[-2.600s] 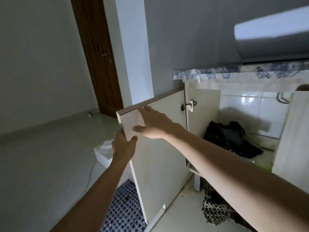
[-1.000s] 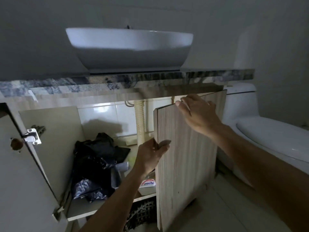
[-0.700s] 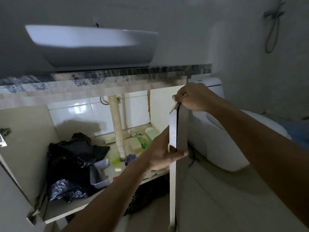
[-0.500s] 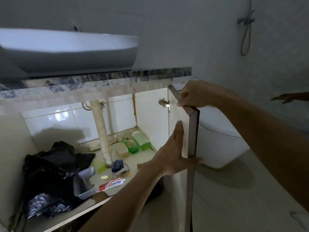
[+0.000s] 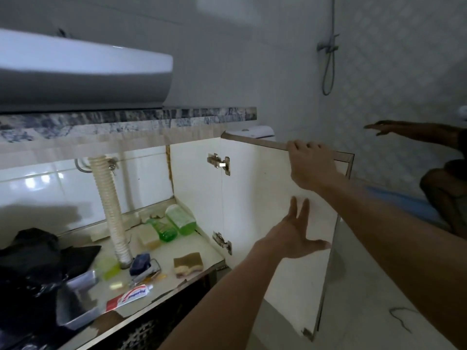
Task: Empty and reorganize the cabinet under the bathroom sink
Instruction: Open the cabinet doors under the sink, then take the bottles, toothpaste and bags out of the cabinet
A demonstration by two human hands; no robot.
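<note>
The right cabinet door [image 5: 255, 188] stands swung wide open, its white inner face toward me. My right hand [image 5: 312, 164] grips the door's top edge. My left hand [image 5: 294, 234] is flat against the inner face, fingers spread. On the cabinet floor [image 5: 199, 258] lie two green bottles [image 5: 180, 219], a soap bar [image 5: 149, 237], a sponge [image 5: 188, 263], a toothpaste tube [image 5: 130, 296], a blue object [image 5: 139, 262], a metal tray [image 5: 75, 299] and a black plastic bag [image 5: 30, 261]. A ribbed drain hose [image 5: 111, 210] runs down the middle.
The white basin [image 5: 83, 72] and marble counter edge [image 5: 151, 117] overhang the cabinet. Another person's hand [image 5: 394, 128] and knee [image 5: 444, 193] are at the right, near a blue mat. A shower hose [image 5: 328, 59] hangs on the far wall. The toilet tank is behind the door.
The right door has swung from edge-on to fully open. My left hand moved from the door's edge to its inner face. The view shifted right, showing more items on the shelf.
</note>
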